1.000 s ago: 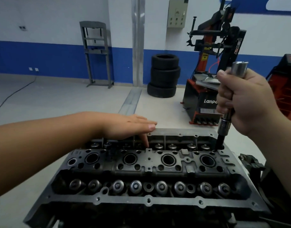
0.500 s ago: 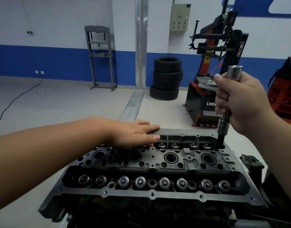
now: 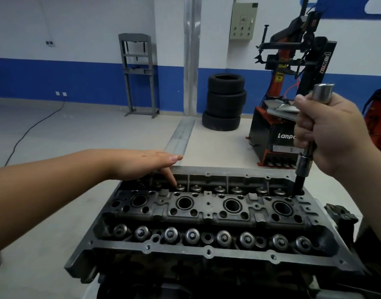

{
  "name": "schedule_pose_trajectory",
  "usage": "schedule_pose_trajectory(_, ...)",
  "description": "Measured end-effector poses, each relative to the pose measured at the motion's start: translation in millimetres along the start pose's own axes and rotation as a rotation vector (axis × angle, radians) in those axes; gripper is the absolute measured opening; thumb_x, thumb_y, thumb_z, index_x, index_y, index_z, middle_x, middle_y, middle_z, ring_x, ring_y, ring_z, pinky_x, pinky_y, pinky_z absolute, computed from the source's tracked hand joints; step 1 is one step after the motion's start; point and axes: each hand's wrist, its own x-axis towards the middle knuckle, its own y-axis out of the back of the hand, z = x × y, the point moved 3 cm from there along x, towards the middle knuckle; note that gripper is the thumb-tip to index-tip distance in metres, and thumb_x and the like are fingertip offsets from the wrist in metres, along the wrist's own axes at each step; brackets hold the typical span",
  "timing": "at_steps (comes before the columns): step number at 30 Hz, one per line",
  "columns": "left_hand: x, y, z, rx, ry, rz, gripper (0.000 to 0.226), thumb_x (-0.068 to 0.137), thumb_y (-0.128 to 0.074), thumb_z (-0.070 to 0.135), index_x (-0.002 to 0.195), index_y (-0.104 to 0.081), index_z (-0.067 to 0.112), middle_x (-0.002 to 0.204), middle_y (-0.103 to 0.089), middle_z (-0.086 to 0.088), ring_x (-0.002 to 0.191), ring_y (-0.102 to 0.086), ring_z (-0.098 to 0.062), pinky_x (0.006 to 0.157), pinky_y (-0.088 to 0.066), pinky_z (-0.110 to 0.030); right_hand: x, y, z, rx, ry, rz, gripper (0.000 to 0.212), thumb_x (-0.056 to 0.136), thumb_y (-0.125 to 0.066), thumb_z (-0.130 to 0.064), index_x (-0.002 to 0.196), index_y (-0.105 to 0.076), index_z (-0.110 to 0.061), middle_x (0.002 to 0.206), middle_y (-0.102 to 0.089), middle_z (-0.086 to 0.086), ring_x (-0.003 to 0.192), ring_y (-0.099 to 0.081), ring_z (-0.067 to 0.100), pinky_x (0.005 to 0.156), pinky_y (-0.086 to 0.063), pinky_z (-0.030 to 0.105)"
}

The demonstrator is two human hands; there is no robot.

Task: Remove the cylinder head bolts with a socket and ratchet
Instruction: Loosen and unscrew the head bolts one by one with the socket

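Head view: right hand (image 3: 327, 134) grips the chrome socket extension bar (image 3: 308, 145), seated in the far-right bolt hole of the grey cylinder head (image 3: 206, 212); left hand (image 3: 142, 165), fingers straight, steadies the far-left rim; turning out judged next.

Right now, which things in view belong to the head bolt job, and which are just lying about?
In the job:
cylinder head
socket tool, gripped by the right hand
left hand, resting on the head

Lying about:
stacked tyres
tyre changer
shop press
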Motion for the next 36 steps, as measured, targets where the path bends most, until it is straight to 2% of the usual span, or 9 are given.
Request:
schedule_pose_trajectory(3, -3.4, -5.7, -1.9, 0.072, 0.041, -0.026, 0.096, 0.08, -0.011, 0.087, 0.151, -0.048, 0.035, 0.127, -0.039, 0.047, 0.145, -0.017, 0.014, 0.121, -0.011, -0.029, 0.0, -1.2, -0.1, -0.002, 0.001, 0.004, 0.023, 0.099, -0.058, -0.024, 0.078, -0.05, -0.025, 0.054, -0.039, -0.009, 0.045, -0.032, 0.009, 0.042, -0.03, 0.022)
schedule_pose_trajectory(7, -4.2, -11.5, -1.5, 0.132, 0.067, -0.073, 0.09, 0.081, -0.013, 0.076, 0.16, -0.026, 0.034, 0.136, -0.047, 0.042, 0.15, -0.003, 0.009, 0.123, -0.004, -0.032, -2.1, -2.1, -1.1, -0.018, 0.014, -0.002, 0.023, 0.099, -0.058, -0.024, 0.077, -0.05, -0.025, 0.055, -0.039, -0.009, 0.045, -0.032, 0.009, 0.042, -0.031, 0.023)
schedule_pose_trajectory(10, -6.5, -11.2, -1.6, 0.226, 0.077, -0.075, 0.089, 0.083, -0.013, 0.077, 0.163, -0.012, 0.037, 0.164, -0.028, 0.018, 0.155, 0.006, 0.001, 0.128, -0.003, -0.042, -3.7, -3.0, -2.0, -0.028, 0.018, 0.001, 0.023, 0.099, -0.058, -0.024, 0.077, -0.05, -0.025, 0.055, -0.039, -0.008, 0.045, -0.032, 0.01, 0.043, -0.03, 0.024)
schedule_pose_trajectory(15, -4.0, -11.0, -8.3, 0.212, 0.047, -0.038, 0.085, 0.093, -0.011, 0.076, 0.159, -0.034, 0.027, 0.171, -0.014, 0.014, 0.154, 0.009, 0.002, 0.128, -0.001, -0.041, -3.4, -3.9, -2.6, -0.04, 0.014, 0.001, 0.022, 0.1, -0.058, -0.024, 0.079, -0.051, -0.024, 0.055, -0.039, -0.009, 0.045, -0.032, 0.01, 0.042, -0.031, 0.023)
schedule_pose_trajectory(23, 0.7, -12.7, -10.5, 0.212, 0.055, -0.039, 0.09, 0.087, -0.008, 0.083, 0.151, -0.048, 0.033, 0.171, 0.001, 0.02, 0.154, 0.009, 0.002, 0.128, 0.002, -0.041, -2.0, -4.3, -2.2, -0.046, 0.007, 0.011, 0.021, 0.1, -0.058, -0.024, 0.08, -0.051, -0.024, 0.054, -0.04, -0.01, 0.045, -0.033, 0.008, 0.041, -0.032, 0.022)
schedule_pose_trajectory(26, -7.2, -3.5, -14.0, 0.099, 0.004, 0.029, 0.08, 0.085, -0.009, 0.081, 0.119, -0.069, 0.04, 0.16, -0.008, 0.036, 0.147, -0.002, 0.011, 0.122, -0.004, -0.031, -2.1, -4.7, -1.9, -0.06, 0.008, 0.013, 0.02, 0.1, -0.058, -0.024, 0.082, -0.05, -0.023, 0.055, -0.04, -0.009, 0.045, -0.033, 0.009, 0.042, -0.032, 0.022)
schedule_pose_trajectory(30, -29.9, 9.2, -39.3, -0.089, 0.081, 0.179, 0.09, 0.086, -0.011, 0.084, 0.122, -0.074, 0.03, 0.141, -0.035, 0.042, 0.147, -0.017, 0.008, 0.113, -0.016, -0.027, -2.9, -4.3, -2.6, -0.049, 0.002, 0.017, 0.023, 0.1, -0.058, -0.024, 0.079, -0.05, -0.026, 0.055, -0.039, -0.009, 0.045, -0.033, 0.009, 0.041, -0.032, 0.023)
schedule_pose_trajectory(33, -39.6, 4.6, -46.4, -0.083, 0.138, 0.178, 0.091, 0.081, -0.012, 0.091, 0.103, -0.08, 0.035, 0.153, -0.032, 0.032, 0.145, -0.021, 0.006, 0.122, -0.014, -0.034, -3.0, -4.1, -3.4, -0.045, -0.006, 0.026, 0.022, 0.1, -0.058, -0.024, 0.079, -0.05, -0.026, 0.055, -0.039, -0.009, 0.045, -0.034, 0.008, 0.041, -0.032, 0.023)
schedule_pose_trajectory(36, -41.8, 6.0, -43.9, -0.009, 0.158, 0.188, 0.102, 0.073, -0.009, 0.092, 0.124, -0.073, 0.032, 0.145, -0.04, 0.026, 0.147, -0.024, 0.002, 0.123, -0.013, -0.036, -3.7, -4.8, -3.7, -0.055, -0.006, 0.031, 0.022, 0.101, -0.057, -0.025, 0.08, -0.05, -0.026, 0.055, -0.04, -0.01, 0.045, -0.034, 0.008, 0.041, -0.032, 0.022)
